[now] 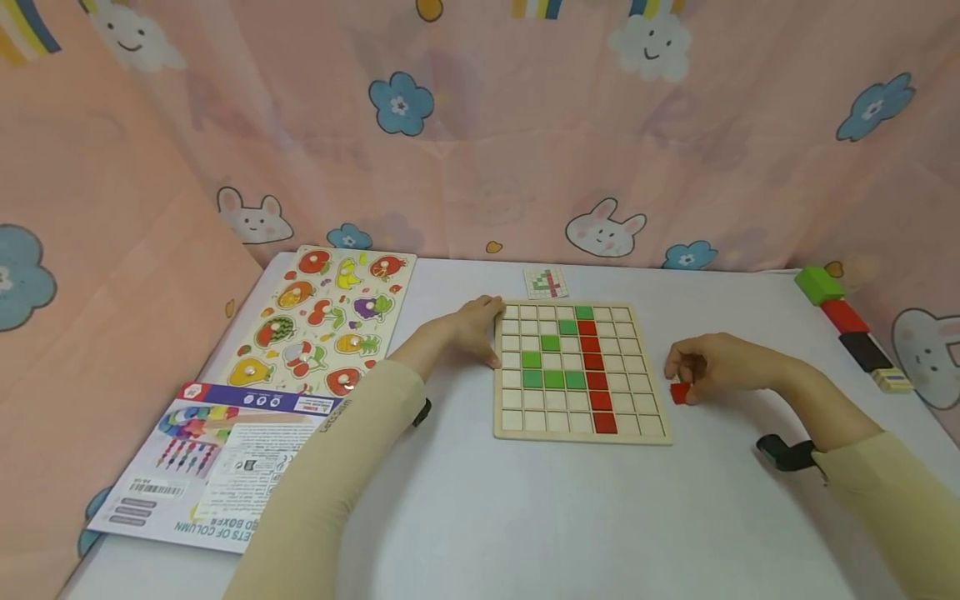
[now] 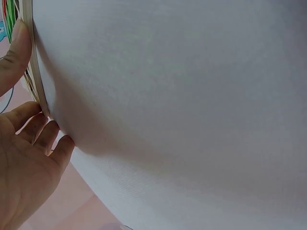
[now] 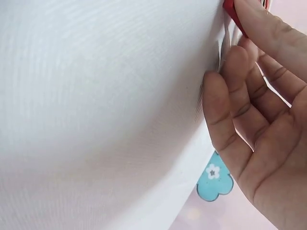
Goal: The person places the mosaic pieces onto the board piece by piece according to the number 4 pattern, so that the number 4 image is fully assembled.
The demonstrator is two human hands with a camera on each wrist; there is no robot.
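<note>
A square wooden grid board (image 1: 555,402) lies flat on the white table, bearing green tiles (image 1: 550,342) in a stepped outline and a column of red tiles (image 1: 593,362). At its left edge rests my left hand (image 1: 474,330), thumb and fingers spread along the side. The left wrist view shows the thumb (image 2: 18,52) against the board's rim, with relaxed fingertips by the corner. Right of the board, my right hand (image 1: 716,367) pinches a red tile (image 1: 680,392) between thumb and fingers, close over the table. In the right wrist view the other fingers (image 3: 218,105) curve loosely toward the tabletop.
A small pattern card (image 1: 545,283) lies behind the board. To the left are a fruit puzzle board (image 1: 255,333) and a printed box (image 1: 180,467), partly covered by the left sleeve. Green, red and black blocks (image 1: 862,352) line the right edge. Pink cloth (image 1: 480,167) encloses the table.
</note>
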